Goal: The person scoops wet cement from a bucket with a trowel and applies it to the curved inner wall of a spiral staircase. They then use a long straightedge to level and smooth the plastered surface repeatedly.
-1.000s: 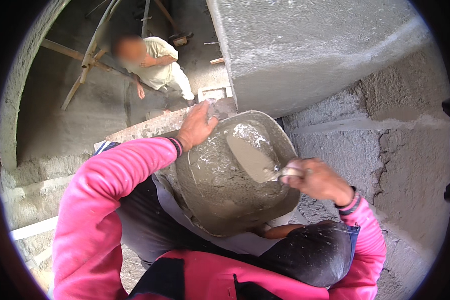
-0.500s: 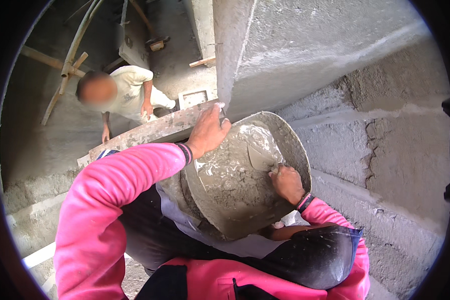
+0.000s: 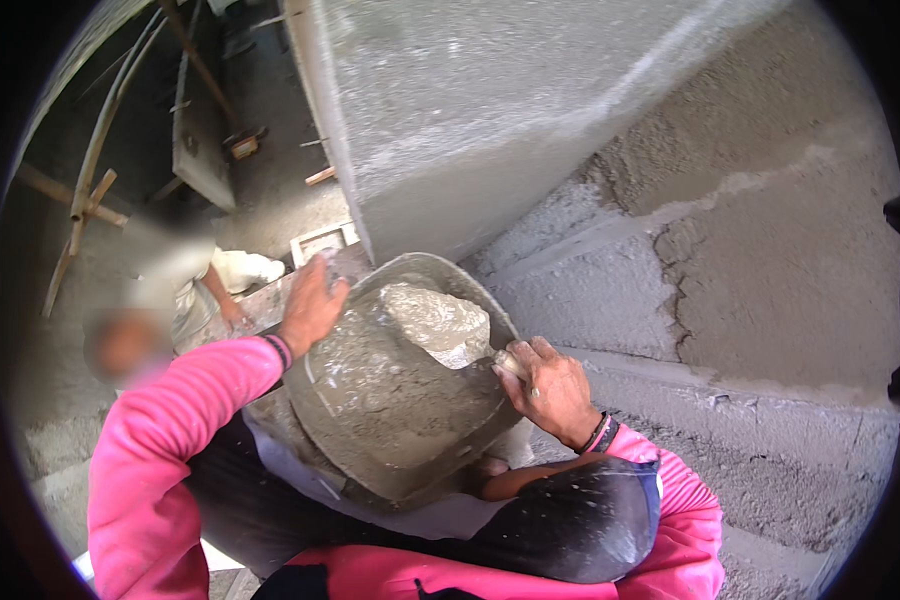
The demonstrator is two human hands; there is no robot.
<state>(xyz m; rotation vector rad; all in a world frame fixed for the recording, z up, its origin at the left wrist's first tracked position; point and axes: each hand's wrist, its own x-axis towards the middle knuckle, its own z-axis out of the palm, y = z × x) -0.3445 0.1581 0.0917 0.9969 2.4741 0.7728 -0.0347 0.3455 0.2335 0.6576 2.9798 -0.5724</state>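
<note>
A tub [image 3: 400, 496] of wet grey mortar [image 3: 395, 400] rests tilted in front of my crossed legs. My right hand [image 3: 553, 385] is closed round the handle of a trowel [image 3: 460, 357], above the tub's right side. A thick heap of mortar [image 3: 432, 315] covers most of the blade. At the tub's upper left rim lies my left hand [image 3: 313, 308], fingers stretched and thumb apart, touching the rim or the plank [image 3: 353, 260] behind it; which one I cannot tell.
A co-worker [image 3: 195, 300] stands lower down at the left, near the plank, one hand close to it. Bamboo poles [image 3: 100, 130] rise behind. A rough plastered wall [image 3: 490, 110] stands ahead; partly coated steps or ledges [image 3: 600, 290] run along the right.
The trowel has come up out of the mortar with a heap on its blade, my right hand lifting it. My view has swung right. The co-worker has leaned nearer the plank.
</note>
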